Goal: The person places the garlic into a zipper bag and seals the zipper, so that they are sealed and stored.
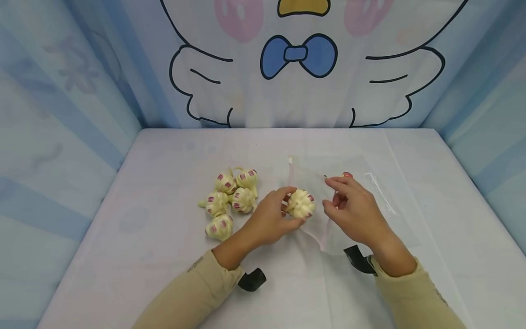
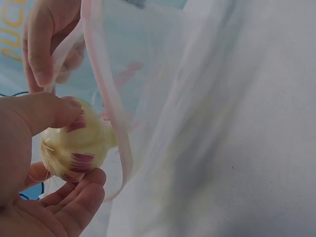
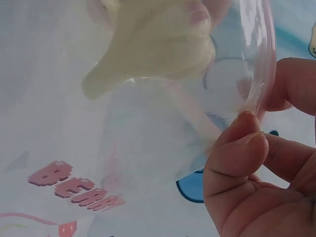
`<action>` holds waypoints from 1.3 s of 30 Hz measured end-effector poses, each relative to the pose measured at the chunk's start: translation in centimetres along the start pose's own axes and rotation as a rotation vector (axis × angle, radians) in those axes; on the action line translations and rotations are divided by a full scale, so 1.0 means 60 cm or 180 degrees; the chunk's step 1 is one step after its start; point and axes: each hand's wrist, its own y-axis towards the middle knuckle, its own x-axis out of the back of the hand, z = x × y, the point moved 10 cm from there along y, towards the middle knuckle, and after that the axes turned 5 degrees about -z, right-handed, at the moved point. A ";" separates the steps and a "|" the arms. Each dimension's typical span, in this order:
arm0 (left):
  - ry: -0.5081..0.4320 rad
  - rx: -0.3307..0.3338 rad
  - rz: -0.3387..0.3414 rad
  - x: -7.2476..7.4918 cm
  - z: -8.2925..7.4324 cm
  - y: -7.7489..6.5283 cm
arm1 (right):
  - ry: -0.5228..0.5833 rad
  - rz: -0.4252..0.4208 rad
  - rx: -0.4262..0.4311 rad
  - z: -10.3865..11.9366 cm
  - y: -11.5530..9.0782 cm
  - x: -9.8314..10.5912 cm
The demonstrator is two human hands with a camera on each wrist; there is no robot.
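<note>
My left hand [image 1: 269, 217] grips a pale garlic bulb [image 1: 301, 204] with purple patches, thumb on one side and fingers on the other. The bulb [image 2: 81, 140] is at the pink-edged mouth of a clear plastic bag [image 2: 109, 84], its stem towards the bag. In the right wrist view the bulb [image 3: 163, 44] shows through the film; how far in it is, I cannot tell. My right hand [image 1: 357, 210] pinches the bag's edge between thumb and fingers, holding the mouth apart.
Several more garlic bulbs [image 1: 244, 200] lie in a cluster left of my left hand on the white tabletop [image 1: 164, 183]. Red lettering [image 3: 74, 186] is printed on the bag. Patterned curtains [image 1: 296, 100] stand behind and at both sides.
</note>
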 end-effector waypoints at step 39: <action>-0.0434 -0.0009 0.0220 -0.040 -0.007 0.020 | 0.0478 0.0011 -0.0231 0.017 0.010 -0.012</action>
